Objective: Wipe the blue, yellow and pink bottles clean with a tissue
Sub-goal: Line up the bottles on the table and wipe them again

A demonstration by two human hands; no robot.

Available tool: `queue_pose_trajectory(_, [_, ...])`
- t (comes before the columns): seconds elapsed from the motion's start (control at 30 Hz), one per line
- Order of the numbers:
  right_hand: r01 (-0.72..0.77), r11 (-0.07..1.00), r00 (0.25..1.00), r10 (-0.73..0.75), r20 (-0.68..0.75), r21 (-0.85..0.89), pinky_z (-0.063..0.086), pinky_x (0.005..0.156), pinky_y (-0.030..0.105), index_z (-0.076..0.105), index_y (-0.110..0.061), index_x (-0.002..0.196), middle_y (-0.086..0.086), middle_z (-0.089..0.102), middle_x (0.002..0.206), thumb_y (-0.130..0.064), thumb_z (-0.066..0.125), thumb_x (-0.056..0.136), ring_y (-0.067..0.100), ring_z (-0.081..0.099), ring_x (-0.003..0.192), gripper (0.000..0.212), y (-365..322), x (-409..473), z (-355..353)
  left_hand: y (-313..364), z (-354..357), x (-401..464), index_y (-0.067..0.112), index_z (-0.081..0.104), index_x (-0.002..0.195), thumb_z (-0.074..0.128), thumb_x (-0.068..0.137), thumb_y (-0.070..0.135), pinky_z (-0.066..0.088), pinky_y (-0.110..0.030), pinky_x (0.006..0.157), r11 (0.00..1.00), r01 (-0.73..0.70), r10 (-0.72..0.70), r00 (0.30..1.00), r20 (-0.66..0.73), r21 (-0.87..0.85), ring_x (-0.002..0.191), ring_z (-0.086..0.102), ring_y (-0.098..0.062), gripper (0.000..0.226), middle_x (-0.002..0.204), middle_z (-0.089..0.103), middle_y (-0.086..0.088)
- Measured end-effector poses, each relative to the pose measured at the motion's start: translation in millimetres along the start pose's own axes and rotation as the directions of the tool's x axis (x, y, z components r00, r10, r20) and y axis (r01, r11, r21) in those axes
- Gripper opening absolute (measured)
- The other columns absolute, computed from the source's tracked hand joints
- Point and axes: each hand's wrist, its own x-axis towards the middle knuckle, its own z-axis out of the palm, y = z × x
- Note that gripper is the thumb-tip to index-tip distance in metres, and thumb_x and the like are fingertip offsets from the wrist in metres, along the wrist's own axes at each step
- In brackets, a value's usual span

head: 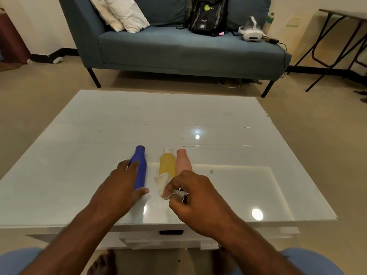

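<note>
**Blue bottle first — steadying, then wiping**

Blue bottle (pixel 140 167) is lying on the bench (pixel 79 155), at nine o'clock of the yellow bottle (pixel 167 163) and pink bottle (pixel 183 160). Left hand (pixel 123 185) is curling around it; right hand (pixel 190 192) is pinching the tissue (pixel 162 182) — best gripping firmly while wiping lengthwise.

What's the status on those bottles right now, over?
Left hand grips blue bottle. Right hand pinches tissue. Yellow bottle and pink bottle untouched. Nothing in the way.
</note>
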Motion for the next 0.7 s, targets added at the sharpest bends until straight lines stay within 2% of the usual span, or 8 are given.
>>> queue_pose_trajectory(0.2, [0.004,0.999,1.000,-0.005,-0.011,-0.033,0.046,0.077,0.005,0.072,-0.035,0.105,-0.024,0.062,0.105,-0.028,0.067,0.097,0.007,0.064,0.095,0.012,3,0,0,16,9,1,0.020,0.008,0.159,0.055,0.092,0.057,0.031,-0.039,0.120,0.997,-0.059,0.062,0.995,-0.076,0.045,0.152,0.022,-0.025,0.091,0.168,0.009,-0.006])
queue_pose_trajectory(0.27, [0.006,0.999,1.000,-0.007,-0.025,-0.042,0.046,0.074,0.005,0.071,-0.036,0.104,-0.023,0.063,0.105,-0.029,0.067,0.097,0.006,0.064,0.091,0.011,5,0,0,22,14,1,0.024,-0.003,0.160,0.053,0.094,0.056,0.018,-0.042,0.125,0.980,-0.185,0.192,0.976,-0.106,0.073,0.156,0.004,-0.024,0.092,0.169,-0.006,-0.002])
queue_pose_trajectory(0.33, [0.008,0.999,0.999,-0.009,-0.031,-0.048,0.044,0.071,0.005,0.070,-0.037,0.103,-0.024,0.062,0.103,-0.030,0.068,0.097,0.003,0.062,0.084,0.009,5,1,0,28,22,3,0.032,-0.019,0.154,0.048,0.099,0.051,0.002,-0.042,0.127,0.945,-0.316,0.321,0.945,-0.063,0.080,0.155,-0.013,-0.019,0.089,0.164,-0.021,0.006])
queue_pose_trajectory(0.4, [0.004,0.999,0.999,-0.006,-0.038,-0.054,0.043,0.070,0.003,0.068,-0.039,0.102,-0.025,0.061,0.103,-0.032,0.069,0.097,0.000,0.062,0.083,0.008,6,2,0,32,33,3,0.035,-0.023,0.151,0.045,0.101,0.048,-0.008,-0.044,0.125,0.922,-0.375,0.377,0.926,0.006,0.097,0.154,-0.018,-0.017,0.085,0.162,-0.027,0.008])
queue_pose_trajectory(0.5, [0.004,0.998,0.999,-0.006,-0.047,-0.055,0.041,0.070,0.000,0.063,-0.043,0.098,-0.027,0.059,0.102,-0.034,0.069,0.097,-0.002,0.061,0.084,0.011,6,2,0,37,39,0,0.030,-0.009,0.158,0.044,0.102,0.046,-0.007,-0.041,0.125,0.940,-0.329,0.322,0.943,0.089,0.086,0.156,-0.010,-0.019,0.079,0.164,-0.019,0.006])
queue_pose_trajectory(0.57, [0.001,0.999,0.999,-0.003,-0.039,-0.054,0.040,0.070,0.000,0.063,-0.042,0.099,-0.026,0.058,0.102,-0.034,0.069,0.097,-0.002,0.060,0.084,0.010,5,2,-1,45,34,-3,0.015,0.007,0.159,0.049,0.102,0.036,0.009,-0.034,0.126,0.978,-0.199,0.205,0.974,0.099,-0.069,0.155,0.015,-0.023,0.074,0.168,0.005,-0.003])
queue_pose_trajectory(0.63, [0.002,0.998,0.999,-0.005,-0.037,-0.059,0.040,0.071,0.001,0.061,-0.043,0.099,-0.026,0.057,0.102,-0.034,0.069,0.097,-0.002,0.060,0.083,0.012,5,1,-3,49,29,-7,0.014,0.019,0.156,0.053,0.100,0.032,0.024,-0.029,0.121,0.971,-0.199,0.216,0.967,0.138,-0.130,0.147,0.034,-0.020,0.068,0.162,0.029,-0.003])
queue_pose_trajectory(0.7, [0.002,0.998,0.999,-0.004,-0.043,-0.062,0.040,0.071,0.001,0.058,-0.046,0.097,-0.027,0.056,0.102,-0.035,0.070,0.097,-0.001,0.060,0.083,0.016,6,2,-3,49,23,-12,0.019,0.016,0.156,0.052,0.100,0.036,0.023,-0.027,0.121,0.959,-0.230,0.247,0.965,0.090,-0.164,0.147,0.033,-0.016,0.068,0.162,0.028,0.000])
